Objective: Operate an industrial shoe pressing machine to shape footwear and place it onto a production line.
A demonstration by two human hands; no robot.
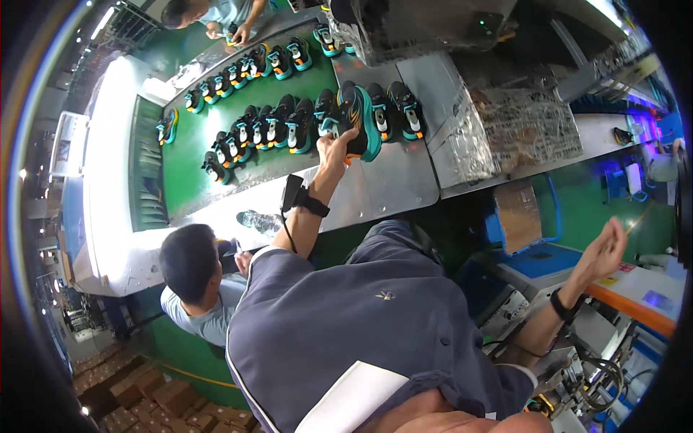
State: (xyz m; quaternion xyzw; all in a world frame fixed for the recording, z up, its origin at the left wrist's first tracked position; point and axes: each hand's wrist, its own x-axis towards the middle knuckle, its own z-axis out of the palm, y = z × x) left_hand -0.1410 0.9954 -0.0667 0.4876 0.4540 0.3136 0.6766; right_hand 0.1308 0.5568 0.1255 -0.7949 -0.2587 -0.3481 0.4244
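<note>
Black shoe point(359, 119), teal-soled, orange-accented

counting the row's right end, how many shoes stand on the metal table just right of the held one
2: the nearer shoe, beside the held shoe in the left hand, and the end shoe, farther right. The held shoe may hide others.
</note>
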